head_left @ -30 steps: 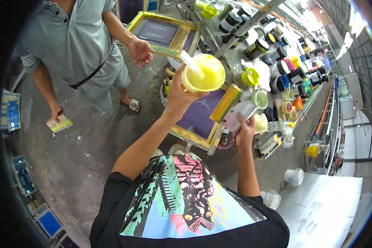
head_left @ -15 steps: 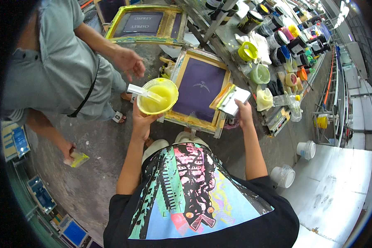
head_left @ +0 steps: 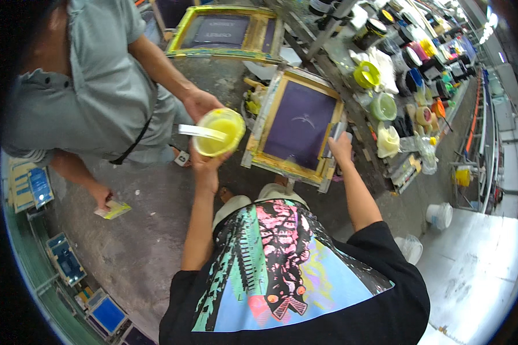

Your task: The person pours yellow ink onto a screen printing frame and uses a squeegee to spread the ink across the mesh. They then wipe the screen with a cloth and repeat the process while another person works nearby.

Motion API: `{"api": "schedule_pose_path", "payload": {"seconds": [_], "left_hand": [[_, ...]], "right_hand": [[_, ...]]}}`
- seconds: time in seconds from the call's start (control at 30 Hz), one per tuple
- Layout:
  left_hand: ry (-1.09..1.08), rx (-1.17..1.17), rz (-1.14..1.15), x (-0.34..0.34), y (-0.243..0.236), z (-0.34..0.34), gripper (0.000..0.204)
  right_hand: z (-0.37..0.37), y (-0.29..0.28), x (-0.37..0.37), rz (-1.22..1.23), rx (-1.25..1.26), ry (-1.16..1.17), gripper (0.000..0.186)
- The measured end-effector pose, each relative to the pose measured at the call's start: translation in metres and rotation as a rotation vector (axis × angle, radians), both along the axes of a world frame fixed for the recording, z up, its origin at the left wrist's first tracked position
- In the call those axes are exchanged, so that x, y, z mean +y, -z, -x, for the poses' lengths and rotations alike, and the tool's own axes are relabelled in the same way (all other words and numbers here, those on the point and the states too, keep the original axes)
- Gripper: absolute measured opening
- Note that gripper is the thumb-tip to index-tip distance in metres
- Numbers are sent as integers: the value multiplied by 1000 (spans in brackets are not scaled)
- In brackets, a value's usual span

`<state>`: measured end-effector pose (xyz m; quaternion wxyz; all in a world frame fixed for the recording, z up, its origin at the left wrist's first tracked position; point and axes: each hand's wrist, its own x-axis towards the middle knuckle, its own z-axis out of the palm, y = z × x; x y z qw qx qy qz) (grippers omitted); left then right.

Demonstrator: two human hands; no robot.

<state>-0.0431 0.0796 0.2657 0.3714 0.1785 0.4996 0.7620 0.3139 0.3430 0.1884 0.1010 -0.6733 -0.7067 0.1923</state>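
My left hand (head_left: 208,168) supports a translucent tub of yellow ink (head_left: 236,127) from below. A white flat stirring stick (head_left: 193,131) leans in the tub, its end sticking out to the left. A co-worker's hand (head_left: 201,104) is at the tub's far left side, apparently touching it. My right hand (head_left: 342,148) is closed on a squeegee (head_left: 338,131), seen nearly edge-on, at the right side of a wood-framed printing screen (head_left: 300,123). That screen has purple mesh with a small pale curved design.
On the left stands the co-worker, whose lower hand holds a yellow-smeared scraper (head_left: 115,210). Another framed screen (head_left: 224,31) lies at the far side. A bench at the right carries a lime bowl (head_left: 366,75), a pale green tub (head_left: 383,107) and several ink jars. White buckets (head_left: 439,216) stand on the floor.
The co-worker's hand has reached the tub. My right hand has brought the squeegee to the screen's right edge and turned it edge-on. The view has shifted, moving the scene rightward.
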Motion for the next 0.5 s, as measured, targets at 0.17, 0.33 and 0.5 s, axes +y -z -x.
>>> {"api": "schedule_pose_path", "payload": {"seconds": [0.17, 0.33, 0.5], "left_hand": [[-92, 6, -21, 21, 3, 29, 75], [-78, 78, 33, 37, -7, 45, 67], [-146, 174, 0, 52, -8, 53, 62]], "right_hand": [[-11, -8, -1, 41, -63, -14, 45], [3, -14, 5, 71, -110, -32, 46], [5, 11, -3, 38, -232, -12, 42]]}}
